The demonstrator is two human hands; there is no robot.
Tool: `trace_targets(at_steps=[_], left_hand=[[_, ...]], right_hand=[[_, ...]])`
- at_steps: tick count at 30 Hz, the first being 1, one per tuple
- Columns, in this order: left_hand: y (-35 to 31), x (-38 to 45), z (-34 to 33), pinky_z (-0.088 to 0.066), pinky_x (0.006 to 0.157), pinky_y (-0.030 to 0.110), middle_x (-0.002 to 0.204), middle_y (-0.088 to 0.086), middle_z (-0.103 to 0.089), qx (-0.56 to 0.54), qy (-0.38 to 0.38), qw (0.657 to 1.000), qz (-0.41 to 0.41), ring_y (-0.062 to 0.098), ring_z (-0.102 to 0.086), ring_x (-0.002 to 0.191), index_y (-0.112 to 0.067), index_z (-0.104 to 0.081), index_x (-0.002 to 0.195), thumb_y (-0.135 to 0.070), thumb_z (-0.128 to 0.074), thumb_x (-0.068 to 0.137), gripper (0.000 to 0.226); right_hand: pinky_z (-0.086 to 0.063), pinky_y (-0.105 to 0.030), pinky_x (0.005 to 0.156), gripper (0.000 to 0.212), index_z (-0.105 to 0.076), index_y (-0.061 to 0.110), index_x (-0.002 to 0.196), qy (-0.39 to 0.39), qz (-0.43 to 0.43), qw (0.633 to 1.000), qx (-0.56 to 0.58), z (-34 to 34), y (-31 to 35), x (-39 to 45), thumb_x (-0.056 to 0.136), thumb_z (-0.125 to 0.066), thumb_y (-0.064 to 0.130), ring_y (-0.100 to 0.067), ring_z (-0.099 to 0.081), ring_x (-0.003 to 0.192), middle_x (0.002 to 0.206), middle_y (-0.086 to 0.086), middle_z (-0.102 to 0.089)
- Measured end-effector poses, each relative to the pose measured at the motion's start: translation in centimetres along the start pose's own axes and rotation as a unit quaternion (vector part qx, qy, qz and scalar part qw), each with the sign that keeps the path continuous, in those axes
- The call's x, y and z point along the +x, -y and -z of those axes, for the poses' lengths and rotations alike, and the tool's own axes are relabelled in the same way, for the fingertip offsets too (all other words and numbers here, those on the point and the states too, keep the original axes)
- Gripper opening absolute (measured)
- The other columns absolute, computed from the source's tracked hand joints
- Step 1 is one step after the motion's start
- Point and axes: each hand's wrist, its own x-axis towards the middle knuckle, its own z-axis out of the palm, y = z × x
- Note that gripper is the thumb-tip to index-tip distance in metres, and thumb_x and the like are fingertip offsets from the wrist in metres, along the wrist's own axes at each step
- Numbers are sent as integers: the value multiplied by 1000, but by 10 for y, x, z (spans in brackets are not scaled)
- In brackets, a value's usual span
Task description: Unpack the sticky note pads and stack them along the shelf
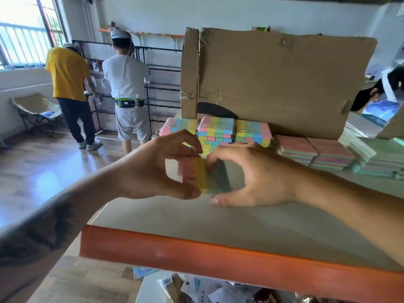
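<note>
A wrapped pad of pastel striped sticky notes (204,177) is held just above the shelf board (218,217). My left hand (153,165) pinches its left side between thumb and fingers. My right hand (255,173) grips its right side, fingers on top and thumb near the board. Behind them, stacks of the same striped pads (218,132) stand in three columns at the back of the shelf. Flatter pink and green pads (314,152) lie piled to the right.
A torn cardboard box (277,79) stands open at the back of the shelf. The shelf has an orange front edge (218,259); packaged goods (196,289) lie on the level below. Two people (98,88) stand at a black rack on the left. A folding chair (37,112) sits by the window.
</note>
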Motion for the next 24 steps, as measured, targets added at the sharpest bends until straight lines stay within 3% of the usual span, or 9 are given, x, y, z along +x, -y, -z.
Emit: trace_targets(at_steps=[6,8,11,15,19,24], left_hand=[[3,-1,-2,-48,105,49,115,-4,-73,-6,13,1000,-19,13,-66,116,-23,-60,117,-24,-98,61,68],[6,-2,0,-47,107,41,120,-11,-69,10,12,1000,-26,10,-63,119,-28,-59,123,-37,-96,61,73],[16,-8,10,-42,107,31,131,-29,-58,32,12,999,15,-4,-52,127,-53,-47,134,-67,-86,54,90],[39,-20,22,-39,115,37,138,-29,-52,59,-10,993,98,-6,-45,133,-63,-36,138,-93,-68,50,98],[46,-25,20,-33,120,40,153,-31,-35,129,59,979,145,2,-34,143,-73,-22,140,-105,-51,47,102],[49,-28,11,-6,127,36,163,-32,-4,188,113,963,160,-4,8,151,-70,-12,145,-110,-25,49,105]], right_hand=[[-45,-31,92,48,-62,33,110,-35,3,999,35,-7,-2,0,74,-86,53,-6,-56,102,107,17,-63],[-43,-22,93,46,-61,36,110,-31,2,999,39,-5,-3,3,74,-86,51,0,-55,106,107,25,-60],[-39,-14,95,44,-61,41,109,-36,-10,998,46,7,-5,9,74,-84,53,8,-53,113,110,31,-58],[-48,-30,98,46,-63,40,111,-63,-20,997,40,30,-8,38,72,-83,56,-4,-57,111,117,20,-64],[-48,-41,103,50,-62,44,113,-79,-39,996,18,40,-17,93,72,-81,62,-10,-58,112,121,13,-62],[-47,-41,104,45,-62,43,112,-60,-53,997,11,29,-30,151,75,-83,56,-15,-59,109,113,16,-58]])
